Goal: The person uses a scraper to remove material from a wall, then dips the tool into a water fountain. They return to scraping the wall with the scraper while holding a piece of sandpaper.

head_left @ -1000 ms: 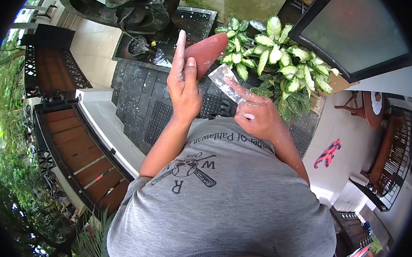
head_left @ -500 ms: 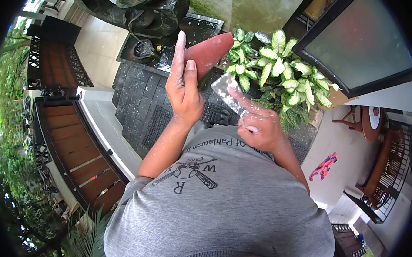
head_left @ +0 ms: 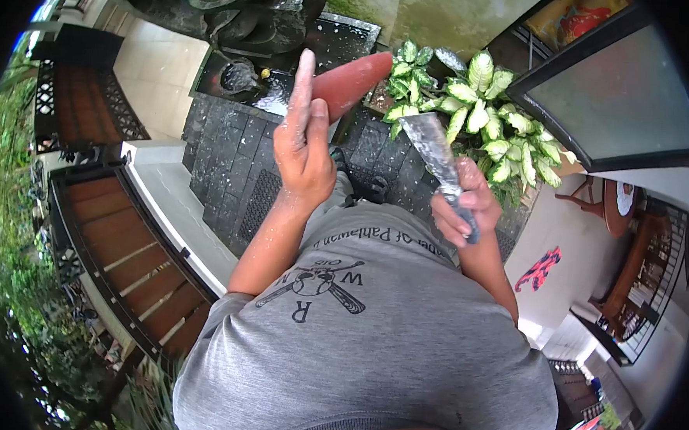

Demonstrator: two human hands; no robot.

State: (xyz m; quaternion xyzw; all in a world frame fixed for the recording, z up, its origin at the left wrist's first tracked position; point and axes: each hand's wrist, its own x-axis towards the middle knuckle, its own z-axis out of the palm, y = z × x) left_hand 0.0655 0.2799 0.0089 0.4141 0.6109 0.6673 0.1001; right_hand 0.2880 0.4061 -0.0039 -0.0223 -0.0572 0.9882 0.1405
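My left hand (head_left: 305, 147) holds up a red, curved, flat piece (head_left: 351, 81) with white smears, the thumb on its near side and a finger stretched along its edge. In my right hand (head_left: 470, 202) is a putty knife (head_left: 434, 146), its handle wrapped by my fingers and its broad, white-spotted blade tilted up toward the left. The blade and the red piece are apart. Whitish residue covers the fingers of both hands.
Leafy green plants (head_left: 483, 105) stand just beyond the knife. A dark stone fountain (head_left: 253, 23) is at the top left. Dark floor tiles (head_left: 223, 146) lie below, a brown gate (head_left: 132, 258) is at left, and a framed glass panel (head_left: 608, 96) at upper right.
My right hand has turned and moved right, away from the red piece. Its extended finger has left the blade, and the fingers now curl round the handle. The left hand has barely moved.
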